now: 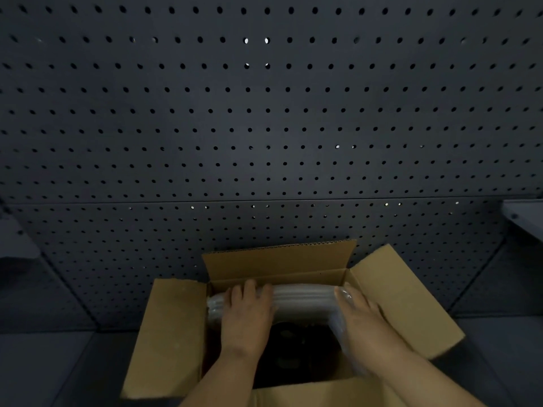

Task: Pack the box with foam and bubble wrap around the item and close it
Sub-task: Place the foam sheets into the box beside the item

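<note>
An open cardboard box (173, 333) sits low in the view with its four flaps spread outward. Clear bubble wrap (302, 298), ridged like air columns, lies across the far half of the box opening. My left hand (246, 315) rests palm-down on the wrap's left part, fingers curled over it. My right hand (361, 324) holds the wrap's right end, which bends down along the box's right inner wall. Below the wrap, a dark item (296, 348) fills the box interior; its shape is too dim to make out.
A dark pegboard wall (264, 127) rises directly behind the box. The box stands on a dark grey work surface (58, 365). A pale grey shelf corner (526, 218) juts in at the right edge, and a dim grey object (17, 245) sits at the left edge.
</note>
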{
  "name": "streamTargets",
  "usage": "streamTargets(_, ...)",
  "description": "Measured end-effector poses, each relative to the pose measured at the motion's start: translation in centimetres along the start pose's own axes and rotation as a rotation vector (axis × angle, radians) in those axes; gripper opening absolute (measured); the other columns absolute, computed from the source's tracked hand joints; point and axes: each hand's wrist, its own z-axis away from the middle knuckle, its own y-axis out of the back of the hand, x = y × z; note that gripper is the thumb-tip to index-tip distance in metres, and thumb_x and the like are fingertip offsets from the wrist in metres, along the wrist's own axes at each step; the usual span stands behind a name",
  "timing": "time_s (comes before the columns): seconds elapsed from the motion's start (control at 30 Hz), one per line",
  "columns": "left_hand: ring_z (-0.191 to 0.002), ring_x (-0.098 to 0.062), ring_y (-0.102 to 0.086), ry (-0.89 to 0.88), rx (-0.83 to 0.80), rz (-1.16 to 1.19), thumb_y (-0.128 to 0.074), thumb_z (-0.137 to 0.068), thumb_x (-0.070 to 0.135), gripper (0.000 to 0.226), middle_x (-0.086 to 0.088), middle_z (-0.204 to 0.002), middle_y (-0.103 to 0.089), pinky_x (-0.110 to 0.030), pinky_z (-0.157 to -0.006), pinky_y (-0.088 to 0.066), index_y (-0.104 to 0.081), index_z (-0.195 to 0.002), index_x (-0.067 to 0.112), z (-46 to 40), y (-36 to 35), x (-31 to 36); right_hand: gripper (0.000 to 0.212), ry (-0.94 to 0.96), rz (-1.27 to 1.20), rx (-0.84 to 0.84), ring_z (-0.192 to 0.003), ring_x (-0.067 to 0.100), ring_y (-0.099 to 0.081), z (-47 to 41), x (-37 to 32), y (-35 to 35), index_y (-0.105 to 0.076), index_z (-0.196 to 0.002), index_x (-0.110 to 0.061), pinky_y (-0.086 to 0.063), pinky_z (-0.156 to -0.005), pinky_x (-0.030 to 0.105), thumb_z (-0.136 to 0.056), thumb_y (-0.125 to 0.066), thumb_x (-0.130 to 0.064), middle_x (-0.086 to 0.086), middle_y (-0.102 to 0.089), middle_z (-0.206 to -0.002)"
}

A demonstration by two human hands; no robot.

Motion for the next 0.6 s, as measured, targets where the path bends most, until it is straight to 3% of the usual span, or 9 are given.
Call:
streamTargets(0.1,-0.121,-0.023,-0.039,0.014,-0.019,0.023,-0.043,-0.099,0.029,0.037,-0.003,-0.134,-0.037,-0.031,-0.095,-0.043,-0.037,-0.136,0.025,-0.1,-0.2,-0.1,0.092,0.09,0.093,-0.195,-0.147,0.027,-0.014,0.0,1.4,2.6,0.008,-0.153,-0.016,-0.024,-0.118,0.033,-0.09,-0.059,-0.008,-0.004,0.022,-0.159)
streamTargets(0.2,-0.12,-0.023,-0.04,0.023,-0.032,0.045,-0.048,-0.097,0.026,0.038,-0.003,-0.133,-0.038,-0.029,-0.09,-0.048,-0.038,-0.133,0.025,-0.2,-0.4,-0.2,0.092,0.177,0.13,-0.257,-0.149,0.025,-0.005,-0.3,2.3,3.9,-0.001,-0.153,-0.011,-0.012,-0.121,0.032,-0.087,-0.066,-0.016,0.004,0.01,-0.162)
streamTargets(0.27,-0.119,-0.024,-0.04,0.022,-0.042,0.054,-0.046,-0.097,0.026,0.037,-0.003,-0.132,-0.039,-0.031,-0.091,-0.048,-0.04,-0.133,0.025,-0.3,-0.5,-0.3,0.094,0.176,0.144,-0.263,-0.149,0.025,-0.008,-1.0,2.6,3.8,-0.004,-0.153,-0.012,-0.013,-0.121,0.032,-0.085,-0.068,-0.017,0.005,0.004,-0.162)
streamTargets(0.33,-0.119,-0.024,-0.041,0.018,-0.058,0.045,-0.045,-0.097,0.025,0.036,-0.004,-0.132,-0.039,-0.033,-0.094,-0.046,-0.041,-0.133,0.024,-0.5,-0.6,-0.3,0.081,0.2,0.166,-0.296,-0.147,0.027,-0.019,-1.5,2.2,3.5,-0.005,-0.153,-0.017,-0.023,-0.118,0.032,-0.093,-0.058,-0.017,0.006,-0.003,-0.162)
streamTargets(0.43,-0.119,-0.025,-0.041,0.015,-0.092,0.039,-0.044,-0.097,0.02,0.037,-0.004,-0.133,-0.039,-0.032,-0.094,-0.045,-0.041,-0.134,0.023,-0.7,-0.9,-0.3,0.053,0.303,0.316,-0.198,-0.137,0.027,-0.037,-1.9,1.5,3.2,-0.007,-0.153,-0.03,-0.037,-0.108,0.031,-0.105,-0.03,-0.026,0.006,-0.016,-0.16)
streamTargets(0.6,-0.117,-0.026,-0.042,0.02,-0.139,0.068,-0.042,-0.098,0.017,0.033,-0.005,-0.131,-0.041,-0.031,-0.09,-0.047,-0.045,-0.131,0.021,-1.1,-1.2,-0.2,0.052,0.17,0.368,-0.134,-0.134,0.03,-0.042,-2.5,1.8,1.5,-0.019,-0.152,-0.022,-0.037,-0.109,0.041,-0.103,-0.028,-0.035,0.01,-0.038,-0.15)
